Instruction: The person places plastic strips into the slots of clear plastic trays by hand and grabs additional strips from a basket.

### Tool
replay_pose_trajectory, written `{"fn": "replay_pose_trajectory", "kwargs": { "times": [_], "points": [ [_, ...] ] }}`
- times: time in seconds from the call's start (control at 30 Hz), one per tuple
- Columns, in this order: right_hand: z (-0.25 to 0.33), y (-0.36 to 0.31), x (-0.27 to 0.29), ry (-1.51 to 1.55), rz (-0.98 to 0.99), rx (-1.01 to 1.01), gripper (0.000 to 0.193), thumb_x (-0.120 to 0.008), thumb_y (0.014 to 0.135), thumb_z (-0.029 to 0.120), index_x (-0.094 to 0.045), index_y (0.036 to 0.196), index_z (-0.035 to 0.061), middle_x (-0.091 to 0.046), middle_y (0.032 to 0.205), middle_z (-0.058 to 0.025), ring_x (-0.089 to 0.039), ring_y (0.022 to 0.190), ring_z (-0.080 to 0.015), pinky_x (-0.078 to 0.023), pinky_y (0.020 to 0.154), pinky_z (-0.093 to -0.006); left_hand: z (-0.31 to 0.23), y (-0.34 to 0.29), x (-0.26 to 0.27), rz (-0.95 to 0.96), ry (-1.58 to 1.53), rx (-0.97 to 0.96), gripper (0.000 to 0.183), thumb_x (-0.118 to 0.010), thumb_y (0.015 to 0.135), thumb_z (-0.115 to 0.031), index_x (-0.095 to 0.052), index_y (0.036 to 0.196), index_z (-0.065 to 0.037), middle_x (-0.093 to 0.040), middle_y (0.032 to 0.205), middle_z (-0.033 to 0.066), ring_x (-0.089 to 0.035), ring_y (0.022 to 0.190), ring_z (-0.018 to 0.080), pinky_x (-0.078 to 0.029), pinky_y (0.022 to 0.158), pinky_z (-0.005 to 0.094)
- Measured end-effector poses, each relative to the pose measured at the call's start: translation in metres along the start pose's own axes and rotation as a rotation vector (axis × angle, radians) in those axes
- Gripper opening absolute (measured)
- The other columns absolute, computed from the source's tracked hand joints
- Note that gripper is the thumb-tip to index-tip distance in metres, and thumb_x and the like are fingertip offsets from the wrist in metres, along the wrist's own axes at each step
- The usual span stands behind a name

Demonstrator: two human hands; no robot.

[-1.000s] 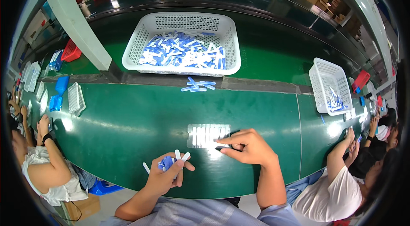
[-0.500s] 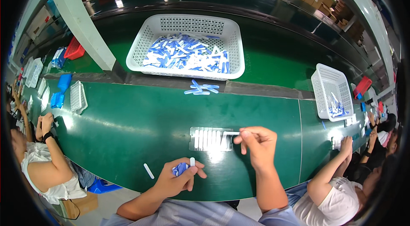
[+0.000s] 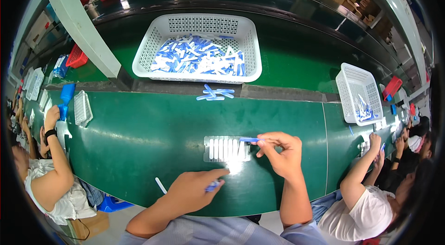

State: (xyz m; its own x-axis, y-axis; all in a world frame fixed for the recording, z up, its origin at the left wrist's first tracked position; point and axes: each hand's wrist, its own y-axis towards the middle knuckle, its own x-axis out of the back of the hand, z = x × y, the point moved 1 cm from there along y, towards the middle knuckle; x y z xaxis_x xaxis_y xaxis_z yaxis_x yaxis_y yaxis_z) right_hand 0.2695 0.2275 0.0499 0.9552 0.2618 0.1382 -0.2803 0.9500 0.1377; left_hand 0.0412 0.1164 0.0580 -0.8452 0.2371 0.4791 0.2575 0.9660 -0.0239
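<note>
A clear plastic tray [image 3: 207, 156] lies on the green bench in front of me, with a row of white nail files [image 3: 225, 149] side by side in its slots. At the tray's right end my right hand [image 3: 280, 151] pinches a small flat nail file [image 3: 250, 139], blue side showing, over its upper right corner. My left hand [image 3: 192, 190] is closed round a bunch of blue-and-white nail files [image 3: 212, 185], back upward and index finger stretched toward the tray. Most of that bunch is hidden by the fingers. One white nail file [image 3: 160, 185] lies alone left of my left hand.
A large white basket [image 3: 197, 78] full of blue-and-white nail files stands beyond the bench's dark strip, with several loose ones [image 3: 215, 93] before it. Another white basket [image 3: 342, 90] stands at right. Co-workers sit on both sides; clear trays [image 3: 82, 108] lie at left.
My left hand has turned over and moved toward the tray, its bunch now mostly covered. The nail file in my right hand now shows blue instead of white.
</note>
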Motion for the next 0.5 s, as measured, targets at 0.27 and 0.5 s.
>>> {"fn": "replay_pose_trajectory", "kwargs": {
  "times": [0.27,0.5],
  "points": [
    [-0.01,0.009,0.008,-0.295,0.053,0.092,0.005,-0.073,0.085,-0.001,-0.068,0.084,-0.001,-0.062,0.074,0.0,-0.055,0.065,-0.0071,-0.044,0.059,-0.0228,-0.01,0.035,-0.032,0.195,0.646,0.074,0.062,-0.065,0.088,-0.017,-0.046,0.147,-0.009,-0.067,0.075,0.0096,-0.066,0.06,0.0301,-0.052,0.055,0.0427],
    [-0.021,0.005,0.003,-0.215,0.248,-0.141,0.007,-0.075,0.083,-0.002,-0.069,0.087,-0.0008,-0.062,0.08,0.0007,-0.047,0.059,-0.0042,-0.041,0.056,-0.0219,-0.017,0.023,-0.043,0.169,0.748,0.05,0.058,-0.062,0.087,-0.014,-0.051,0.144,-0.005,-0.064,0.07,0.008,-0.064,0.054,0.0247,-0.051,0.05,0.0409]
  ]
}}
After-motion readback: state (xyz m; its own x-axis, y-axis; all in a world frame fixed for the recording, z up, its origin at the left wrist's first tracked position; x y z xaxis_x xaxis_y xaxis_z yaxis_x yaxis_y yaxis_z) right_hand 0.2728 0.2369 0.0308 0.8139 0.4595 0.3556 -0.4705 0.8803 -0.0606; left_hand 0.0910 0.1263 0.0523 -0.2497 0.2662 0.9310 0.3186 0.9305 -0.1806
